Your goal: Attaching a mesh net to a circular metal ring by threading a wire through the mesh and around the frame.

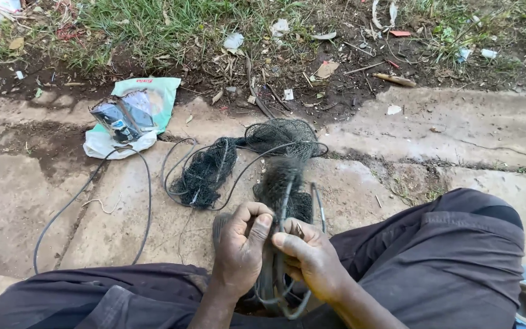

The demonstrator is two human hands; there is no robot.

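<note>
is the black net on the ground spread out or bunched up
Mostly bunched up: the black net lies in a crumpled heap on the concrete, with only one hooped part opened round.

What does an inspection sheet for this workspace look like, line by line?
Surface: damp, stained concrete slabs.
Job's things: black net on wire hoops, held in front of the knees; more net lies on the slab.
Clutter: plastic bags with a dark packet on top; paper scraps in the dirt.
Hands: left hand and right hand both have a grip on the net.
Cables: loose black wire curving over the slab.
Surroundings: grass and littered soil beyond the slabs.
</note>
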